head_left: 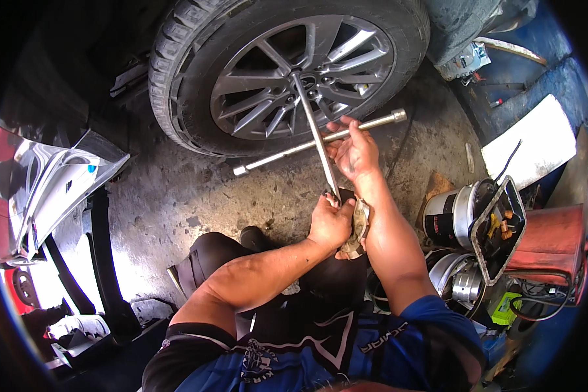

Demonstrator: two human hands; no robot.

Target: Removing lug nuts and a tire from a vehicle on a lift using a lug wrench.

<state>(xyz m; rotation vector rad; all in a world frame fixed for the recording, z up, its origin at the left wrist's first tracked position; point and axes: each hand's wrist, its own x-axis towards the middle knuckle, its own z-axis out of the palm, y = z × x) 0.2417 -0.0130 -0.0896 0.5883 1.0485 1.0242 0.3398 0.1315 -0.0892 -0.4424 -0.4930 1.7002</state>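
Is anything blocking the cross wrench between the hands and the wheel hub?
Nothing visible does. The cross wrench runs straight from the left hand at its near end to the wheel hub, and the right hand grips the crossbar. Only a rag sits under the left hand.

a silver four-armed steel cross wrench (318, 134) sat with one arm on the hub of a grey multi-spoke alloy wheel with a black tyre (287, 72). the right hand (354, 151) gripped the crossbar near its centre; the left hand (329, 221) clasped the near arm's end, beside a crumpled dirty rag (358, 230). a stained concrete floor (176, 196) lay below
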